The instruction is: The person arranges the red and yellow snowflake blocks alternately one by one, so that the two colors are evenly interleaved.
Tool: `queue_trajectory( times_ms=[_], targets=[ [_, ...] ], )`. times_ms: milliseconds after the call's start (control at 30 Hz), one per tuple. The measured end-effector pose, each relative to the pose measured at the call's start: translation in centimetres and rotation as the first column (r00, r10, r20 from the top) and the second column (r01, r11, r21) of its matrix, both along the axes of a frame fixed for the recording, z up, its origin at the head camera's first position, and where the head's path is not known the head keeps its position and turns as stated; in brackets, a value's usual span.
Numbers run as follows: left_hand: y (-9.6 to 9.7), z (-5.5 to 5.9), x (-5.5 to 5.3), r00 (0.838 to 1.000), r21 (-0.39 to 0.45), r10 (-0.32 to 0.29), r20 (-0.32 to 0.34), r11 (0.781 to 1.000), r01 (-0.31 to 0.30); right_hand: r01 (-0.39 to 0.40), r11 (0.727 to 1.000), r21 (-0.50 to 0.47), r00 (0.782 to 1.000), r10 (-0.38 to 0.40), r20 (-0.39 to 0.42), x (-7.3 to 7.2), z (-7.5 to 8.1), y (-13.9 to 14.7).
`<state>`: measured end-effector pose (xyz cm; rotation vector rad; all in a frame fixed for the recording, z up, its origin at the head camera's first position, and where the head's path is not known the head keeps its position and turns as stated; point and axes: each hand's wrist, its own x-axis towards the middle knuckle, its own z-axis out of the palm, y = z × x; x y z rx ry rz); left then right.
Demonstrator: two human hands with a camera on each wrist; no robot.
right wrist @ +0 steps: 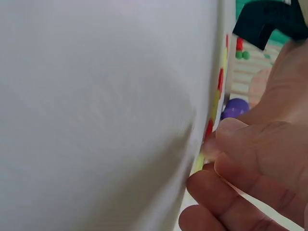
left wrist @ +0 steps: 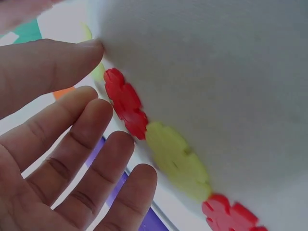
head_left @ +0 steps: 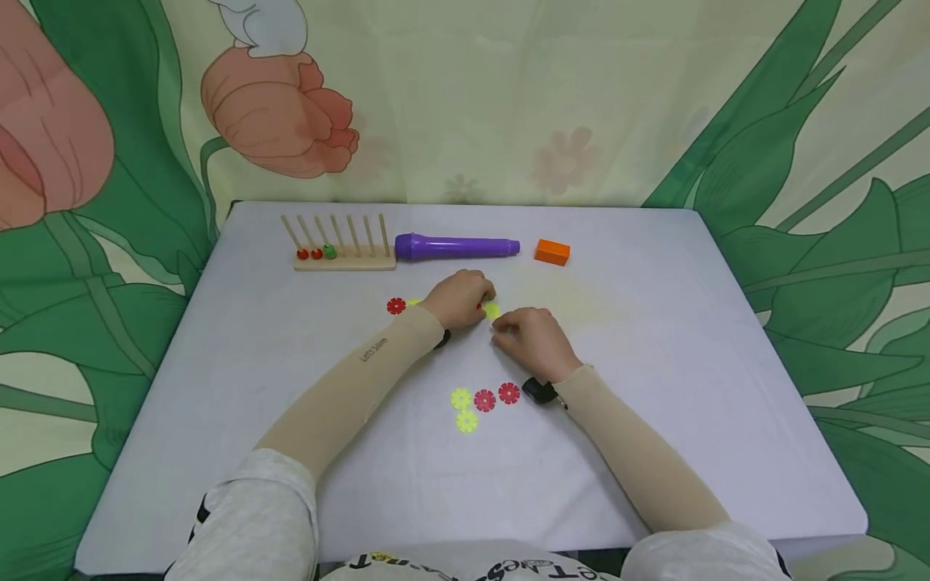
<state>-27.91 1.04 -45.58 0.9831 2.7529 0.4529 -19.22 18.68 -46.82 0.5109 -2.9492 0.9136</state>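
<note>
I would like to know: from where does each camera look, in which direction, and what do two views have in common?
Head: worn on the head, facing forward and down at the white table; the left hand, right hand, forearms and shirt show.
Left wrist: worn there, facing the red-and-yellow flower row; the left hand's fingers show.
Right wrist: worn there, facing across the tabletop, the row edge-on; the right hand and part of the left hand show.
Shared: both wrist views include the flower row and purple stick.

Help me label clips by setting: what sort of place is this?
Probably an indoor play or craft corner: a white rectangular table, a pale backdrop printed with green leaves, and flat red and yellow flower-shaped pieces suggest it.
</note>
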Motion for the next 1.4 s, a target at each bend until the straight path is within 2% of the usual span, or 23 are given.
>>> queue_trajectory(
  times_ms=[133,267,333,433,567,633,733,967,1100,1300,1400],
  targets=[
    [0.3,0.1,0.0,1.000,0.005,-0.017,0.000,1.000,0.017,-0.031,0.999,0.010,1.000,0.031,0.005,1.3,0.2,0.0],
    [0.7,0.2,0.0,0.999,0.009,-0.036,0.012,0.999,0.036,-0.136,0.990,0.024,0.991,0.136,-0.011,2.6,0.1,0.2],
    [0.8,0.3,0.1,0.999,0.012,-0.042,0.023,0.999,0.042,-0.216,0.976,0.028,0.976,0.217,-0.023,3.3,0.0,0.2],
    [0.9,0.4,0.1,0.999,0.009,-0.040,0.029,0.999,0.040,-0.333,0.942,0.044,0.941,0.335,-0.046,4.3,-0.1,0.2],
    [0.9,0.3,0.2,0.999,0.007,-0.036,0.022,0.999,0.036,-0.404,0.908,0.115,0.908,0.413,-0.069,5.5,-0.1,0.0],
    [0.9,0.2,0.2,0.999,0.012,-0.035,0.020,0.999,0.035,-0.413,0.896,0.161,0.900,0.429,-0.079,5.9,-0.1,-0.1],
    [0.8,0.1,0.1,0.999,0.019,-0.033,0.022,0.999,0.033,-0.402,0.890,0.215,0.899,0.428,-0.090,6.4,0.0,-0.4],
    [0.7,-0.2,-0.1,0.999,0.019,-0.029,0.014,0.999,0.029,-0.380,0.885,0.269,0.892,0.427,-0.146,6.7,0.1,-0.8],
    [0.6,-0.3,-0.2,0.999,0.022,-0.031,0.009,0.999,0.031,-0.370,0.880,0.297,0.887,0.430,-0.168,6.6,0.0,-0.9],
    [0.6,-0.3,-0.2,0.999,0.023,-0.035,0.009,0.999,0.035,-0.366,0.867,0.339,0.863,0.452,-0.224,5.9,-0.1,-1.0],
    [0.7,-0.3,-0.2,1.000,0.028,-0.027,0.011,0.999,0.027,-0.345,0.875,0.340,0.880,0.427,-0.207,5.1,-0.2,-0.9]
  ],
)
